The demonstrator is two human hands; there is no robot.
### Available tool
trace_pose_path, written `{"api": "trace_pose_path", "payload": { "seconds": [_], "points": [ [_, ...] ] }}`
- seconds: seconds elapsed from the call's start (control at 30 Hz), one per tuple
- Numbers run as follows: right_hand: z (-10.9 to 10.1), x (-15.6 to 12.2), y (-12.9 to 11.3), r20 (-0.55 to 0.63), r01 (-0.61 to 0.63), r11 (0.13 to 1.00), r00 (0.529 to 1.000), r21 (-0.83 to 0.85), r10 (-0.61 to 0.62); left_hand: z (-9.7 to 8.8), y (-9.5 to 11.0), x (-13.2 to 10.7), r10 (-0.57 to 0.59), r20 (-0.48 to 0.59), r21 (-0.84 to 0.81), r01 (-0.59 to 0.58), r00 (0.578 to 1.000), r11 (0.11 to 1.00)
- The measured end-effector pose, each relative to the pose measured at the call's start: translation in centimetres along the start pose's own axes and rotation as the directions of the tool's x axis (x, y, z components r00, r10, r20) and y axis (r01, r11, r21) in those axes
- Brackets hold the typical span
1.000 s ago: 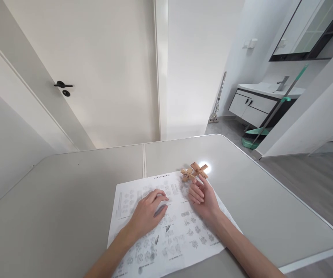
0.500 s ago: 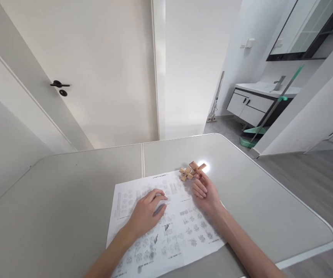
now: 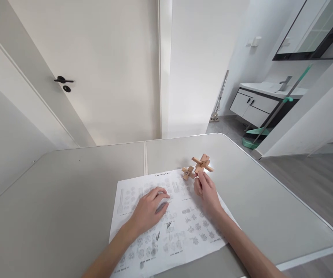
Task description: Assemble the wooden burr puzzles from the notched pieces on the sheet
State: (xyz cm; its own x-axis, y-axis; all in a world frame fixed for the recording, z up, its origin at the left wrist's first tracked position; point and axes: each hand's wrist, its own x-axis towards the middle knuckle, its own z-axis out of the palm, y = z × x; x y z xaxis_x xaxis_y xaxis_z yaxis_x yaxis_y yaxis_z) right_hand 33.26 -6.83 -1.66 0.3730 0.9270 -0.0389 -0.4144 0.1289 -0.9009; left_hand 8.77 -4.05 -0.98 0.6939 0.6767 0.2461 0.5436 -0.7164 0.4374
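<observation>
A wooden cross-shaped puzzle [image 3: 202, 163] is pinched at its lower end by my right hand [image 3: 205, 191] and tipped up off the table. Just left of it a smaller wooden puzzle [image 3: 187, 172] lies at the top edge of a printed instruction sheet [image 3: 180, 231]. My left hand [image 3: 149, 210] rests on the sheet with its fingers loosely curled and flat, holding nothing.
The sheet lies on a grey table [image 3: 68, 193] with a seam down its middle. Behind it is a white door with a black handle [image 3: 63, 81]. At right, a bathroom vanity [image 3: 259, 102] and a green dustpan with broom [image 3: 254, 135] stand on the floor.
My right hand has moved forward and closed its fingers on the larger wooden puzzle, lifting and tilting it up. My left hand has stayed on the sheet.
</observation>
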Motion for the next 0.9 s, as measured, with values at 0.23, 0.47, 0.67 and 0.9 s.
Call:
{"api": "trace_pose_path", "payload": {
  "seconds": [0.23, 0.47, 0.67, 0.9],
  "points": [
    [0.9, -1.8, 1.0, 0.188, 0.183, 0.883, 0.976, -0.432, -0.11, -0.4, 0.2, 0.1, -0.034, -0.003, -0.102, 0.033, 0.999, 0.994],
    [1.3, -3.0, 2.2, 0.474, 0.416, 0.733, 0.869, -0.539, -0.144, -1.1, 0.3, 0.0, -0.234, 0.028, -0.402, 0.225, 0.972, 0.888],
    [1.2, -3.5, 2.5, 0.591, 0.457, 0.708, 0.804, -0.538, -0.071, -1.3, 0.6, -0.3, -0.191, 0.028, -0.601, 0.169, 0.981, 0.781],
    [1.3, -3.4, 2.5, 0.613, 0.44, 0.75, 0.788, -0.494, -0.059, -1.1, 0.6, -0.3, -0.206, -0.002, -0.622, 0.16, 0.979, 0.766]
  ]
}}
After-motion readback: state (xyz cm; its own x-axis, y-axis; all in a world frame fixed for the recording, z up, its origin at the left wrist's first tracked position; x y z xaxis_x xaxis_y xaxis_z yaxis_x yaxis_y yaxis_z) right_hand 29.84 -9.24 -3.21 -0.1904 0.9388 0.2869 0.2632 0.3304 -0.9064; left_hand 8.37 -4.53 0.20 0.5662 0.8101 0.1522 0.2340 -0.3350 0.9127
